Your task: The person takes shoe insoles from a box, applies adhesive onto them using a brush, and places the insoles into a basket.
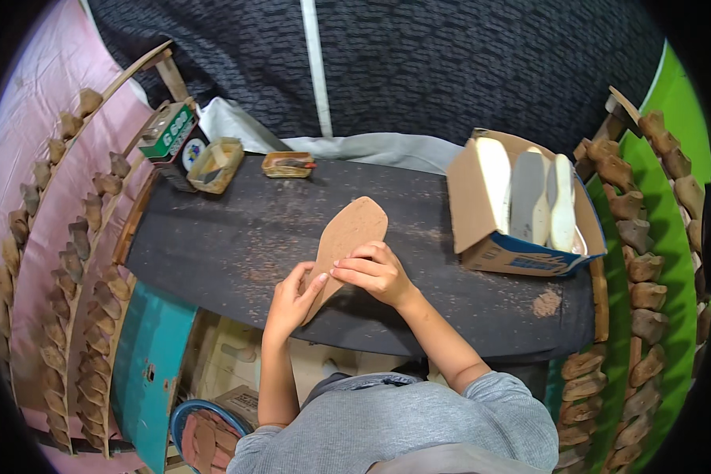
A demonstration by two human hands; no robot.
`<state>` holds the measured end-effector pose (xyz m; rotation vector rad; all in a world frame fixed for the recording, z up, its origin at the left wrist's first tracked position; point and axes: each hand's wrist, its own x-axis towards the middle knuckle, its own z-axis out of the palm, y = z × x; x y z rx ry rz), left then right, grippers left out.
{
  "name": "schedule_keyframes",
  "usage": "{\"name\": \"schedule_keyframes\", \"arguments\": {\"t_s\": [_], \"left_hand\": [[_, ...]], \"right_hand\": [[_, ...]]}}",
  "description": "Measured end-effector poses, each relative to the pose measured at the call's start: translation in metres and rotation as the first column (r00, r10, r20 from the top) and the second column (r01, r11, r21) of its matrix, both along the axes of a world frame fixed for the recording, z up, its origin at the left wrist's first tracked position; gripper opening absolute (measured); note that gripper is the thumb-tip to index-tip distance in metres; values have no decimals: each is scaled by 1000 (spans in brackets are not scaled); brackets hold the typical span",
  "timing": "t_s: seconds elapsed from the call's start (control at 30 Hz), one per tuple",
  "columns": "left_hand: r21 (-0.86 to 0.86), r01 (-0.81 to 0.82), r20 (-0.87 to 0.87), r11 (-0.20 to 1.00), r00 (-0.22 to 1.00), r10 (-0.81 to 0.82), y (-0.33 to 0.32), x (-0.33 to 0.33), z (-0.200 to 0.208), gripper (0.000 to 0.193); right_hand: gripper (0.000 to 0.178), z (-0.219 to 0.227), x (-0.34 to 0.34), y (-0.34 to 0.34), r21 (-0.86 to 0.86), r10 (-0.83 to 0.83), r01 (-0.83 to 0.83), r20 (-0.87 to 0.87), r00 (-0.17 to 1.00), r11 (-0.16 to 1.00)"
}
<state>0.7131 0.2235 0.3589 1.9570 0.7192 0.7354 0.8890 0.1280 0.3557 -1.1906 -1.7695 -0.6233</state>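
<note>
A tan, sole-shaped insole point(355, 229) is tilted above the dark worktable, its broad end pointing away from me. My left hand point(292, 300) grips its left edge low down, thumb lying on the upper face. Bent fingers of my right hand point(378, 275) press on the insole's face near its middle and right edge, close to the left thumb. Part of its narrow end is hidden behind my hands. Brown crumbs and shavings are scattered over the table covering point(205, 229) around it.
A cardboard box point(474, 205) of pale and grey soles stands at the back right. A small tray point(287, 164), a yellowish container point(216, 166) and a green-and-black box point(170, 142) stand back left. Racks of wooden shoe lasts point(644, 268) flank the table. A blue basin point(180, 423) sits low left.
</note>
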Motion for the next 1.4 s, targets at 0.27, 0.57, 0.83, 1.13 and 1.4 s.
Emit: {"name": "schedule_keyframes", "arguments": {"t_s": [0.27,0.57,0.83,1.13,1.4], "left_hand": [[-307,-59,28,950,997,71,65,-52,-27,27],[-543,145,318,827,947,43,88,-35,-41,40],[-696,341,477,632,878,52,85,-15,-38,53],[-715,280,424,641,902,79,90,-7,-43,26],[-727,237,395,645,912,110,98,-11,-49,34]], "right_hand": [[26,-20,-22,64,-84,-395,386,-152,906,919],[21,-36,-9,95,-382,-354,195,-408,842,903],[49,-82,43,166,-427,-344,40,-666,662,903],[63,-102,85,260,-412,-354,-158,-885,301,897],[25,-78,82,295,-358,-302,-60,-857,418,932]]}}
